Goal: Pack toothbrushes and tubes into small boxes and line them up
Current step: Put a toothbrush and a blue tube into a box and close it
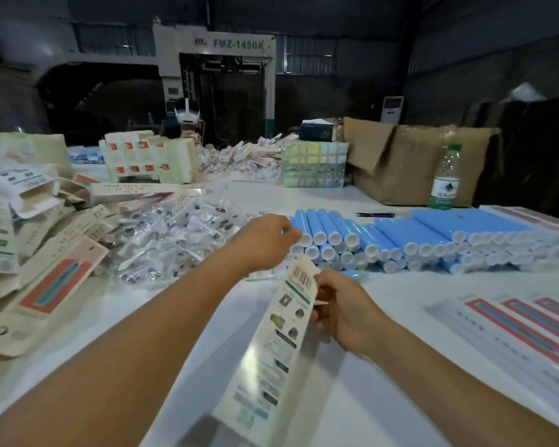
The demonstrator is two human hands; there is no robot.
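Head view: box [281,337] is pinched by right hand [342,314], left hand [265,240] fingers curled at stacked tubes [384,243]; a snagged neighbour could be rolled off.

Dim hall, brightly lit white table [384,366], wide-angle view.
Overhead light is reflecting as soft glare off the table and the box [273,346]; the background is lying in near darkness. Edges are bowing with lens distortion. The left hand [265,241], the right hand [342,312] and the box's near end are showing motion blur; the far machine [215,82] is appearing soft and grainy.
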